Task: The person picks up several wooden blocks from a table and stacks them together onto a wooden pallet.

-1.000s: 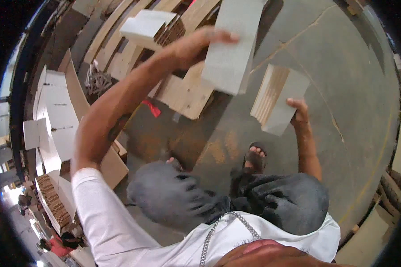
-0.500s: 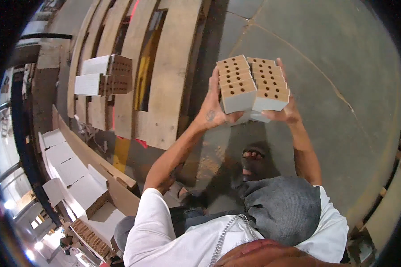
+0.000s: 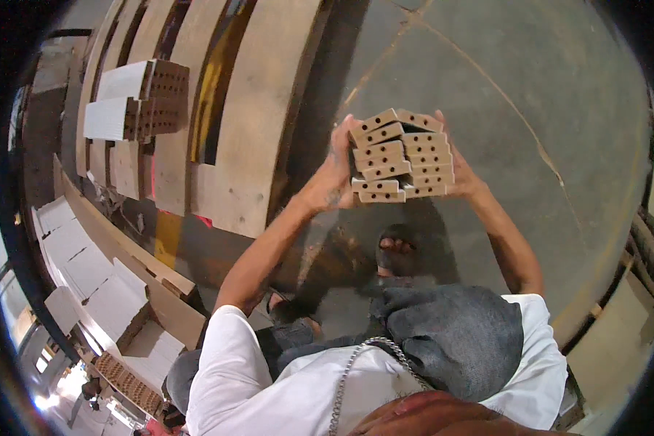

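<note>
Two side-by-side stacks of small cardboard boxes, their brown ends punched with round holes, hang above the floor in front of me. My left hand presses their left side and my right hand their right side, so the boxes are squeezed between both palms. Some boxes sit slightly askew, and a narrow gap runs between the stacks at the top. Most of the fingers are hidden behind the boxes. To the left, similar white-sided boxes with holed brown ends lie on a wooden pallet.
At the lower left is a large open cardboard carton with white boxes in it and holed brown ends showing nearby. Grey floor stretches right of the pallet. My sandalled feet are below the stacks. Wooden boards stand at the right edge.
The boxes have tilted so their holed ends face me and their white sides are hidden. My hands have come slightly lower with them. The pallet has shifted left in view.
</note>
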The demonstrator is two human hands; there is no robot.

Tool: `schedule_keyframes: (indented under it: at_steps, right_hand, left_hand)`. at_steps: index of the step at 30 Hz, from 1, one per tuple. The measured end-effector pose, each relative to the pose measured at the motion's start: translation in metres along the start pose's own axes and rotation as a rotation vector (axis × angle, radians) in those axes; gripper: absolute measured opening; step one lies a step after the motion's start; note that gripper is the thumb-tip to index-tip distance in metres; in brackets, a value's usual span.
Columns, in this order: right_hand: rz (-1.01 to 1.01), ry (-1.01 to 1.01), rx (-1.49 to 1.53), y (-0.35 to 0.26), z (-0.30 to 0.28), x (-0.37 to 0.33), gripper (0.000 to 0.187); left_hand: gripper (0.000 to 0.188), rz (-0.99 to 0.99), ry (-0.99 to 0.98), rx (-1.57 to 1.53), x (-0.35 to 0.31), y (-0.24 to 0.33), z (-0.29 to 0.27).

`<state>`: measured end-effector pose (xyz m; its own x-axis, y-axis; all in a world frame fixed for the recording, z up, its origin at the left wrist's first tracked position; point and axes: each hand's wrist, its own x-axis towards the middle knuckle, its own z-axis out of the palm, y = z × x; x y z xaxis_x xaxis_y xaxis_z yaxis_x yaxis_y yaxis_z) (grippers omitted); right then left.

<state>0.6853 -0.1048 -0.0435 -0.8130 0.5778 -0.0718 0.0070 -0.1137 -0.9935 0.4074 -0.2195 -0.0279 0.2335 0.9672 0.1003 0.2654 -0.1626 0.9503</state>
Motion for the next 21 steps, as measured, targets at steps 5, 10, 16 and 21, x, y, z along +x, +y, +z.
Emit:
schedule_keyframes:
  at_steps: [5, 10, 16, 21]
  right_hand:
    - [-0.125, -0.006, -0.298, -0.009, 0.001, 0.009, 0.143]
    - [-0.157, -0.018, -0.108, -0.022, 0.013, -0.001, 0.139]
    - [-0.029, 0.024, -0.114, -0.016, 0.014, -0.012, 0.138]
    - [0.018, -0.003, -0.128, -0.008, 0.018, -0.012, 0.13]
  left_hand:
    - [0.114, 0.052, 0.038, -0.023, 0.006, 0.0, 0.006]
    - [0.117, 0.019, 0.049, -0.113, 0.005, 0.017, 0.004]
    - [0.115, 0.125, 0.073, 0.086, -0.007, -0.002, 0.024]
    - [0.109, 0.18, 0.077, 0.101, -0.006, -0.002, 0.025]
